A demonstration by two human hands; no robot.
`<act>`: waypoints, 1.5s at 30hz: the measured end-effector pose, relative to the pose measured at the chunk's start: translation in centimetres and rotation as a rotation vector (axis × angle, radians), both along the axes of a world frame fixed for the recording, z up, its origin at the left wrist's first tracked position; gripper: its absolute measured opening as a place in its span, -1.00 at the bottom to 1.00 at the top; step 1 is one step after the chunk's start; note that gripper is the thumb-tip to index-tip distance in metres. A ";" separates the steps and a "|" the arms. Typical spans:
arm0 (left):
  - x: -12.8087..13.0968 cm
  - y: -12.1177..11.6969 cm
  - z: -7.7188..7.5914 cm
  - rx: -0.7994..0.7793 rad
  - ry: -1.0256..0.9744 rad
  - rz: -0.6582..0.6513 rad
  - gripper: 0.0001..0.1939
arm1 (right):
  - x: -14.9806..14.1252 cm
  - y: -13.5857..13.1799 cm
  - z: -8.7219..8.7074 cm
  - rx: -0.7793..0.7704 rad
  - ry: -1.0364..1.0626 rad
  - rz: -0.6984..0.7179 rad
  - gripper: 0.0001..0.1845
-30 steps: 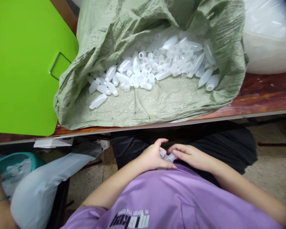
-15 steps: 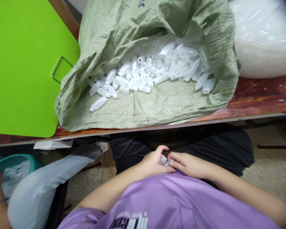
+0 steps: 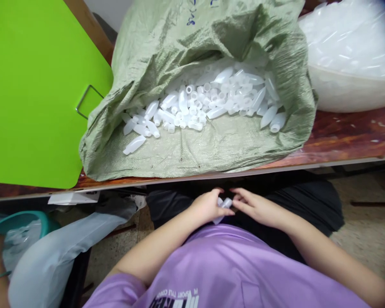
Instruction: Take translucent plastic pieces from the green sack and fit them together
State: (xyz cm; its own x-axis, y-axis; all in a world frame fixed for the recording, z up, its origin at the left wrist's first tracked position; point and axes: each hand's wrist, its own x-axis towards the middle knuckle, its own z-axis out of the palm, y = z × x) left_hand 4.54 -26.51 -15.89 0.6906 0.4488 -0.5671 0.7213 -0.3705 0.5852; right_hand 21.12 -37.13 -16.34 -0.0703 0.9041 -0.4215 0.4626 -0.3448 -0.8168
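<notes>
A small translucent white plastic bottle [image 3: 220, 210], tilted with its neck uppermost, is pinched between both hands just below the front edge of the surface [image 3: 340, 141], over the lap.

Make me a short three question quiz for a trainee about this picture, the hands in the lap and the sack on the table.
1. True or false: both hands are on one small white plastic bottle over the lap.
2. What holds the heap of white bottles on the table?
A. a green woven sack
B. a teal basket
C. a cardboard box
3. Fill in: left of the sack lies a flat bright ____ board.

Key
1. True: the left hand and the right hand meet on it.
2. A, the green woven sack.
3. Green: the board.
</notes>
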 end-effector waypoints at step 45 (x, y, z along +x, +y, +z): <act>-6.4 -2.1 -0.9 0.653 0.046 -0.080 -0.42 | -1.7 8.7 11.6 0.757 -0.275 0.109 -0.80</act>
